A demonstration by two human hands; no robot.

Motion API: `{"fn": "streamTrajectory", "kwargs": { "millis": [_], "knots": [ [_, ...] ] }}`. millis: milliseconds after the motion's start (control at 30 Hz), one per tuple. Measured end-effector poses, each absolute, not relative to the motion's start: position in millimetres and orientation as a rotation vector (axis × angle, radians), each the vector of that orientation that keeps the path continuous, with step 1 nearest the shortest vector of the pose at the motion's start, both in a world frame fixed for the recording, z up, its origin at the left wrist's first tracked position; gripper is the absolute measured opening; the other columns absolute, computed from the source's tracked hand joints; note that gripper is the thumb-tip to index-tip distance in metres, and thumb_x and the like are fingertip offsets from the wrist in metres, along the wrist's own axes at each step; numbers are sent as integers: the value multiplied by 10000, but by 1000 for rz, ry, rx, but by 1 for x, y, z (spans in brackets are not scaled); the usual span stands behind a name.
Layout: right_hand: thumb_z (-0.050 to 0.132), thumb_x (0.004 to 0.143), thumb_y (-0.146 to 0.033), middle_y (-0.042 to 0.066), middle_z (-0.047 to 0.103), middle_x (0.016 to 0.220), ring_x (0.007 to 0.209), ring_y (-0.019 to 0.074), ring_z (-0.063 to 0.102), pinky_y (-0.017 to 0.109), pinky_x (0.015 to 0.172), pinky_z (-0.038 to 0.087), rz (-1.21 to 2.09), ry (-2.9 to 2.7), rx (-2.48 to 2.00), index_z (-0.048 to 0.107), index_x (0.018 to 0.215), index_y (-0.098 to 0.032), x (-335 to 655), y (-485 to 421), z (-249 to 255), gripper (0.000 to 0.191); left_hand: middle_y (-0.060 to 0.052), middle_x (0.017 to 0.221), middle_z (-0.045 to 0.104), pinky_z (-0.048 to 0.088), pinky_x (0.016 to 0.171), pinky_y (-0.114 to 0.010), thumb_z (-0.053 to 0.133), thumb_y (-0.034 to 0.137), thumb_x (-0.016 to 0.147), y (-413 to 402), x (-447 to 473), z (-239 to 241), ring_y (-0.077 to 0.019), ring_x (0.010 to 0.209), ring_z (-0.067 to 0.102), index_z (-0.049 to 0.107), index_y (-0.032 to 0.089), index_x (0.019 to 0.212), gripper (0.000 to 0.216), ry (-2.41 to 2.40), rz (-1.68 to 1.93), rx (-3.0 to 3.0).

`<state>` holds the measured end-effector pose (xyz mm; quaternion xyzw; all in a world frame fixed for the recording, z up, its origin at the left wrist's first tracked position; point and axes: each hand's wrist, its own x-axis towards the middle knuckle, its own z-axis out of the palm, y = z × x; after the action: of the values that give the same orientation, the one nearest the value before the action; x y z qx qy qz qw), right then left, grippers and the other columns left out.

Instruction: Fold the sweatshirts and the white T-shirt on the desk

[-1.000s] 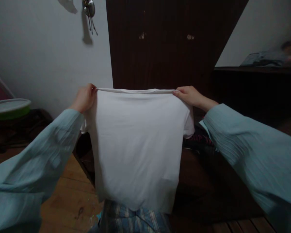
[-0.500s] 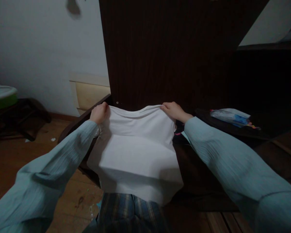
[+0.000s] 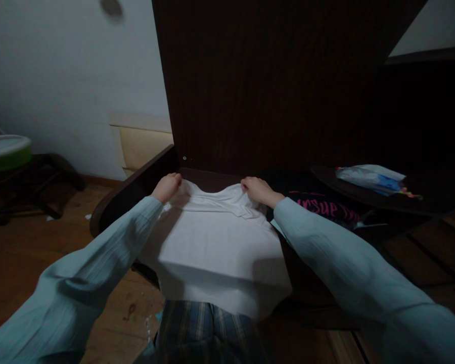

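A white shirt (image 3: 220, 247) lies spread over the dark wooden seat and my lap, its near hem over plaid trousers (image 3: 208, 328). My left hand (image 3: 167, 187) is closed on the far left corner of the cloth. At the far right corner, my right hand (image 3: 260, 189) pinches the fabric between thumb and fingers. Between both hands the far edge sags in a curve, with folds bunched just below it. Right of my right hand lies black cloth with pink lettering (image 3: 326, 208), partly hidden by my sleeve.
A dark wooden panel (image 3: 265, 86) rises behind the seat, whose raised side edge (image 3: 132, 187) is at left. On the right, a plastic packet (image 3: 371, 179) rests on a dark surface. A green-and-white round container (image 3: 7, 151) stands on a dark stool at far left.
Both hands have drawn nearer to me and closer together. The shirt's far edge has come back with them and bunched into folds. More of the black cloth's pink lettering shows.
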<state>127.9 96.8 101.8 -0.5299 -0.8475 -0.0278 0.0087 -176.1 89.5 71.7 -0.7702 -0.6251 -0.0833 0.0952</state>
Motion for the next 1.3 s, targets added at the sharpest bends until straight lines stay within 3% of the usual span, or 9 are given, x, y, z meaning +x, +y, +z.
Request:
{"fn": "streamTrajectory", "kwargs": {
  "millis": [100,267,533,767,900,1000,1100,1300],
  "knots": [
    [417,770,-94,78,608,1014,862,170,579,219,639,376,-118,-2664,-1715,639,901,-184,127,100,103,273,-144,890,617,403,753,-344,376,75,738,92,-172,77,-253,899,534,605,120,832,252,-1820,-192,-2257],
    [380,793,-116,181,591,1014,918,230,563,278,709,392,-291,-2502,-1934,644,970,-91,127,113,107,318,-164,1023,576,390,778,-389,336,85,789,96,-167,82,-285,1014,454,571,99,970,297,-1857,-195,-2130],
    [414,782,-220,235,531,1102,991,291,467,360,800,355,-465,-2334,-2078,526,1124,15,125,123,86,430,-215,1350,340,363,853,-424,334,140,784,107,-154,61,-322,1139,377,384,14,1232,469,-1974,-304,-2018],
    [412,773,-204,277,464,1177,1043,315,432,411,895,290,-453,-2358,-2062,447,1193,66,119,124,64,500,-227,1320,383,336,896,-439,380,166,743,117,-149,38,-333,1151,382,403,-4,1221,508,-2011,-350,-2016],
    [388,773,-183,264,461,1216,1126,348,389,484,982,173,-433,-2342,-2067,420,1237,41,118,130,50,516,-242,1357,320,242,972,-491,340,125,763,119,-148,29,-330,1231,305,388,-18,1229,489,-2029,-358,-2003],
    [366,763,-167,260,362,1324,1218,371,299,522,1004,113,-367,-2319,-2025,379,1272,36,116,129,42,548,-238,1386,271,219,982,-525,348,108,755,116,-142,25,-337,1266,254,404,14,1227,485,-2035,-345,-1956],
    [362,774,-168,235,227,1404,1285,343,201,477,1037,89,-330,-2415,-1843,381,1268,44,106,115,36,538,-219,1369,314,274,975,-485,354,127,766,107,-129,23,-320,1245,306,445,46,1199,449,-1928,-335,-2087],
    [279,869,-391,168,255,1414,1305,261,215,388,1059,155,-31,-2551,-1562,359,1308,-44,73,76,14,565,-171,1315,422,309,999,-393,340,271,838,81,-98,3,-259,1217,374,447,72,1206,432,-1737,-373,-2409]
  ]
}}
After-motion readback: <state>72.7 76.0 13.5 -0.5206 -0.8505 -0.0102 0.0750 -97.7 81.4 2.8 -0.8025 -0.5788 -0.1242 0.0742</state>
